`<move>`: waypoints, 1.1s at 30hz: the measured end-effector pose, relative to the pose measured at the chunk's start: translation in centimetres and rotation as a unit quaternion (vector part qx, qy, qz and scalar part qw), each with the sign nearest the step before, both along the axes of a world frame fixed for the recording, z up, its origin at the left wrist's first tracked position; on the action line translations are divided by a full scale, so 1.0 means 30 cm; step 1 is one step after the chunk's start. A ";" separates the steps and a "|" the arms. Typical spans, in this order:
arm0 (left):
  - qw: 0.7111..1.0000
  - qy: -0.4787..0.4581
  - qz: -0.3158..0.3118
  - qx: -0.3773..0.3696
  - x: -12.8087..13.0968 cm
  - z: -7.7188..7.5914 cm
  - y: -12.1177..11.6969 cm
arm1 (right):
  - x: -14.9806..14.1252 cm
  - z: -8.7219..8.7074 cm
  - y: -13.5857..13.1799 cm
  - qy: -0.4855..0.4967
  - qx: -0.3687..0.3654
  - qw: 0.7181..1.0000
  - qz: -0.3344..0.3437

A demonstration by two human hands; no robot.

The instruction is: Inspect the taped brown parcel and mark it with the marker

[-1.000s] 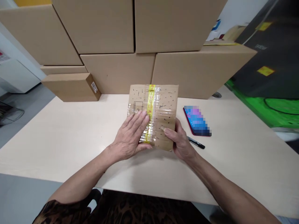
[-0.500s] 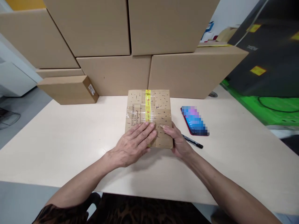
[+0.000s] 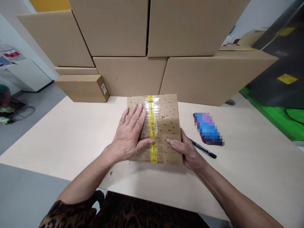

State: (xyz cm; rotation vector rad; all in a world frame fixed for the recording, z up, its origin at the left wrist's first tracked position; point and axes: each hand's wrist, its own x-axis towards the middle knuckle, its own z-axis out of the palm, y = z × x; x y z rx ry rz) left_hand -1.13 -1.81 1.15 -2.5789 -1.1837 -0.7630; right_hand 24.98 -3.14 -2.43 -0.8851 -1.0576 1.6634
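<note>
A small cardboard box (image 3: 169,126) with dark pen marks and a yellow printed tape strip faces me over the white table. My left hand (image 3: 130,133) lies flat on its left part, fingers stretched out, the thumb reaching across the yellow tape. At the lower right edge my right hand (image 3: 187,150) grips the box, thumb on the top face and the other fingers mostly hidden behind the edge. Just right of that hand a black marker pen (image 3: 204,148) lies on the table. Farther right is a phone (image 3: 209,128) with a blurred-out screen.
Large cardboard boxes (image 3: 128,76) are stacked along the back of the table (image 3: 78,133). A flatter box (image 3: 80,88) with a white label stands at the back left. Past the right edge are a dark case (image 3: 285,63) and a green surface (image 3: 280,120).
My left hand has moved up and left across the box, its fingers now pointing away from me. The box appears closer and slightly tilted. My right hand keeps its grip. The view has shifted left.
</note>
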 end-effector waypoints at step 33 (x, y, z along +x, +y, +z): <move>0.862 -0.413 -0.064 -0.286 0.007 -0.094 0.072 | 0.042 -0.028 0.061 -0.025 -0.011 0.999 -0.047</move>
